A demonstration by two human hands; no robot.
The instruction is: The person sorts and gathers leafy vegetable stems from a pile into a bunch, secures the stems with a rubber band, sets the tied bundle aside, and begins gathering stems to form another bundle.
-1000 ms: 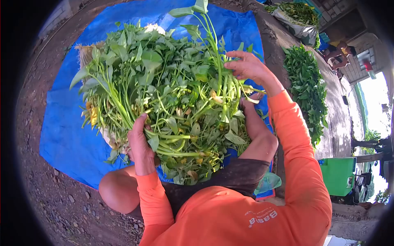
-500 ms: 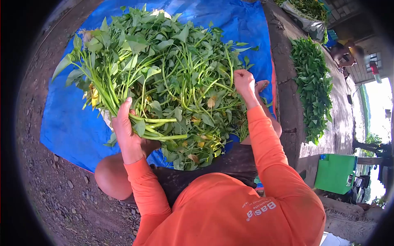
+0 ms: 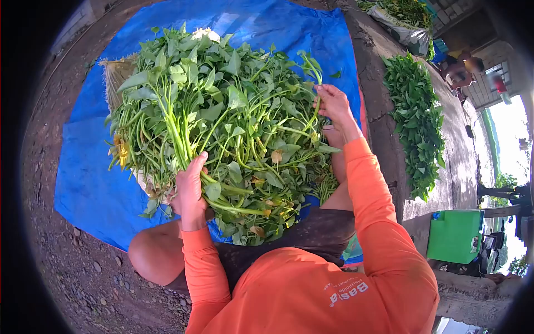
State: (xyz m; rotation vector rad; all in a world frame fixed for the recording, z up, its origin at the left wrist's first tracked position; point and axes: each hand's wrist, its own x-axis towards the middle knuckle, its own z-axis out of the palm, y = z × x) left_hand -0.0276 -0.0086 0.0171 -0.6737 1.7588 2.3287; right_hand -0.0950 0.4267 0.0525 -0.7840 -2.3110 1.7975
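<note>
My left hand (image 3: 192,186), lower left of the middle of the frame, is wrapped around a thick bundle of pale green, leafy stems (image 3: 179,136), thumb over the top. My right hand (image 3: 335,107) is up at the right of the middle, pinching a single slim green stem (image 3: 318,78) between thumb and fingers, so neither hand is free right now.

The thing that matters here is the gap between the two: the slim stem is well apart from the bundle, up and to the right of it, and my right hand is clearly the nearer one. It runs pretty much upright, leafy tip toward the top of the frame. The bundle slants, leaves to the upper left, bare ends poking out past my left hand to the lower right, so the two don't line up. Can't tell whether the slim stem's lower end is loose or tangled.

Between my hands sits the big, dark green heap of leafy stalks (image 3: 258,119), with some yellow leaves (image 3: 120,150) at its left edge. That's all on a bright blue plastic tarp (image 3: 83,178). Further out, a long row of dark green leaves (image 3: 414,119) lies on the right side of the frame, with a bright green box (image 3: 455,236) below it
</note>
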